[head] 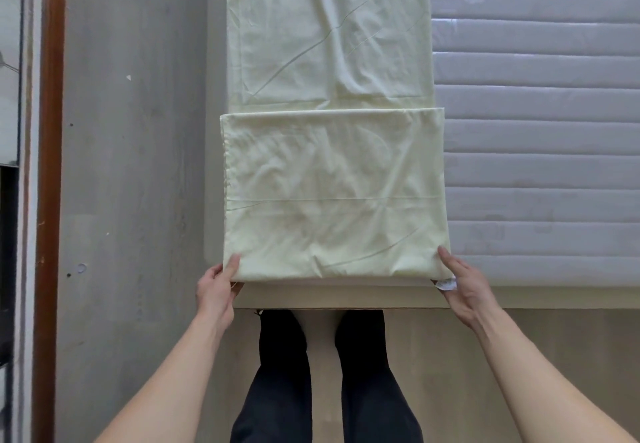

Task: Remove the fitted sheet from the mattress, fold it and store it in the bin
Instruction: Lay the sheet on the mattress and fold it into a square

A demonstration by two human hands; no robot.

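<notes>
Just bare mattress (pixel 540 165) R of sheet (pixel 332 200)

Scene is evenly and softly lit, moderately bright, no hard shadows cast. A faint shadow is seen under the near edge of the sheet (pixel 332 193). Glare patches are picked up on the mattress (pixel 540 152) cover at far right (plastic-like sheen). Wide-angle bowing is noted along the brown door frame (pixel 48 200) at left. Overall softness and compression smearing are visible; fine fabric texture is lost. Left edge strip is dark and unreadable.
</notes>
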